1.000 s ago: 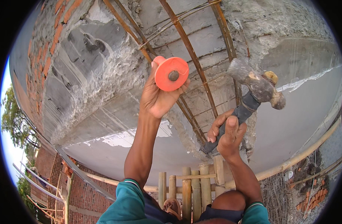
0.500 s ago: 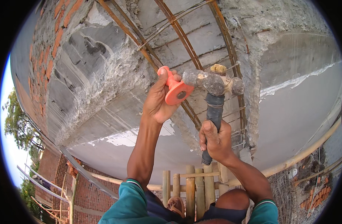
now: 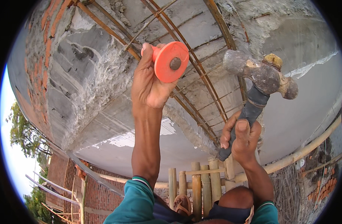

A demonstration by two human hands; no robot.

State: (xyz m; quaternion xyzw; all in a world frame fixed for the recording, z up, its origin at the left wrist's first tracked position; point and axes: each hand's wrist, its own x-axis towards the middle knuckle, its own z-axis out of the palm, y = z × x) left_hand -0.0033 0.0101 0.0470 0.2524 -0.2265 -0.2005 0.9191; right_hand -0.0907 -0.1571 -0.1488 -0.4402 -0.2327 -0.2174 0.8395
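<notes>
My left hand (image 3: pixel 150 84) is closed around the grip of a chisel with an orange hand guard (image 3: pixel 163 69). The round guard faces me, and the chisel's dark steel head (image 3: pixel 175 63) shows at its centre; the far end is hidden behind the hand. To the right, my right hand (image 3: pixel 244 140) is wrapped around the black-bound handle of a hammer (image 3: pixel 266 76). The hammer's grey, worn head is up and apart from the chisel. Beyond both hands is broken concrete (image 3: pixel 100 74) with rusty reinforcing bars (image 3: pixel 202 72) laid bare.
Bamboo poles (image 3: pixel 196 190) stand below, near my sandalled foot (image 3: pixel 182 204). A long bamboo pole (image 3: pixel 302 153) curves across the right. Exposed brickwork (image 3: pixel 38 74) is at the left, with a tree (image 3: pixel 27 130) beyond. Loose bricks (image 3: pixel 322 190) lie low at the right.
The hammer has swung back to the right, away from the chisel head. My left hand has moved slightly left, and the orange guard now faces me more fully.
</notes>
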